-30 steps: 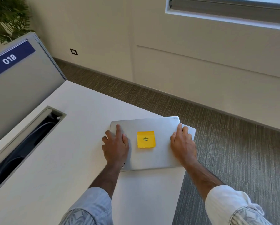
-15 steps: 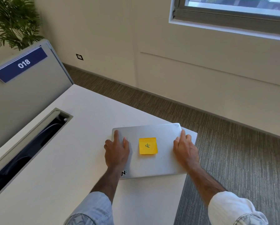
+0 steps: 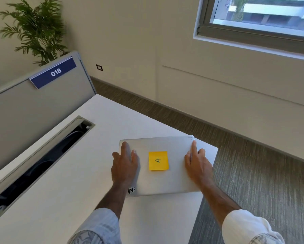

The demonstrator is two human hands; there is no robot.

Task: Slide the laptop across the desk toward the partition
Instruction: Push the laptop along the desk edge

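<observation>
A closed silver laptop [image 3: 165, 182] lies on the white desk [image 3: 68, 194], near the desk's far right corner. A yellow sticky note [image 3: 158, 160] is stuck in the middle of its lid. My left hand [image 3: 124, 166] lies over the laptop's left edge, fingers on the lid and thumb off the side. My right hand [image 3: 198, 164] holds the right edge, its index finger stretched toward the far corner. The grey partition [image 3: 33, 106] stands along the left side of the desk, well apart from the laptop.
A long open cable slot [image 3: 42, 161] runs through the desk between the laptop and the partition. A blue label 018 [image 3: 54, 72] sits on the partition's top. A potted plant [image 3: 36, 30] stands behind it. The desk's right edge drops to carpet [image 3: 253, 173].
The view has tilted upward, showing more wall and window. Both hands stay on the laptop, which has shifted at most slightly to the left on the desk.
</observation>
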